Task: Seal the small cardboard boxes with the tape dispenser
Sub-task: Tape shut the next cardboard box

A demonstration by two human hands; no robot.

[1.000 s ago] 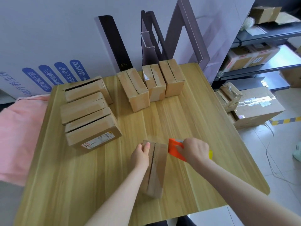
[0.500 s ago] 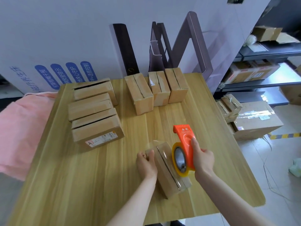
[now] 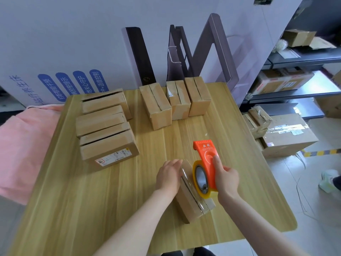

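A small cardboard box (image 3: 190, 202) lies near the front of the wooden table (image 3: 92, 209), with clear tape along its top seam. My left hand (image 3: 168, 175) presses on the box's far left end. My right hand (image 3: 226, 180) grips the orange tape dispenser (image 3: 205, 163), whose yellow-rimmed roll rests on the box's top near its right edge. Three stacked flat boxes (image 3: 106, 126) sit at the back left. Three upright boxes (image 3: 174, 102) stand in a row at the back centre.
A pink cloth (image 3: 22, 145) lies off the table's left edge. Dark panels (image 3: 142, 56) lean on the wall behind. To the right, larger cartons (image 3: 287, 135) sit on the floor below dark shelving (image 3: 295, 74). The table's right edge is close to my right arm.
The dispenser rose from flat beside the box to upright on its top. The box turned slightly, and clear tape now shows along its seam. My left hand stayed on the far end.
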